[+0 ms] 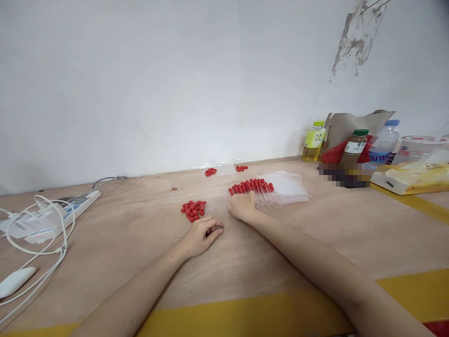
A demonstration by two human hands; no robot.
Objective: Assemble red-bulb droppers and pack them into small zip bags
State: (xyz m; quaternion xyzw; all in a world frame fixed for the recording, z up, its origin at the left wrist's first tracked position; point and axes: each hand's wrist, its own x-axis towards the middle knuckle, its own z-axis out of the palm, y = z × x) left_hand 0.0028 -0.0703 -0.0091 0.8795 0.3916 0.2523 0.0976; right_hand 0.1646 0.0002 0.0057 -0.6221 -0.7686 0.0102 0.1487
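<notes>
My left hand rests on the table with its fingers loosely curled and the thumb apart, nothing visible in it. Just beyond it lies a pile of red rubber bulbs. A row of bare clear tubes lies side by side between that pile and my right hand. The right hand is closed at the row's right end; its fingertips and anything in them are hidden. Right of it, partly behind the hand, several clear droppers with red bulbs lie in a slanted row, partly over clear plastic bags.
Small groups of red bulbs lie on clear plastic near the wall. A power strip and white cables occupy the left. Bottles, a paper bag and a tissue pack stand at right.
</notes>
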